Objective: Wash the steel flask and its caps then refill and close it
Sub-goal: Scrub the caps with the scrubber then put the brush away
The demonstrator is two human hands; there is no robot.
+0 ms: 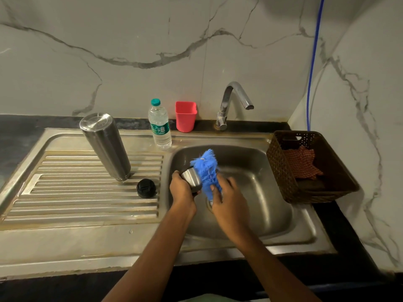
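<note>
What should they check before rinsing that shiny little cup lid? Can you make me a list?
1. Steel cup-shaped cap gripped firmly: ok, the left hand holds it over the sink basin.
2. Blue bristly brush in hand: ok, the right hand grips it, against the cap.
3. Water running from the curved chrome tap: not ok, no stream shows.
4. Tall steel flask draining: ok, mouth-down on the ridged drainboard.
5. Round black inner cap within reach: ok, on the drainboard beside the flask, apart.
6. Cap's inside clean: cannot tell.
</note>
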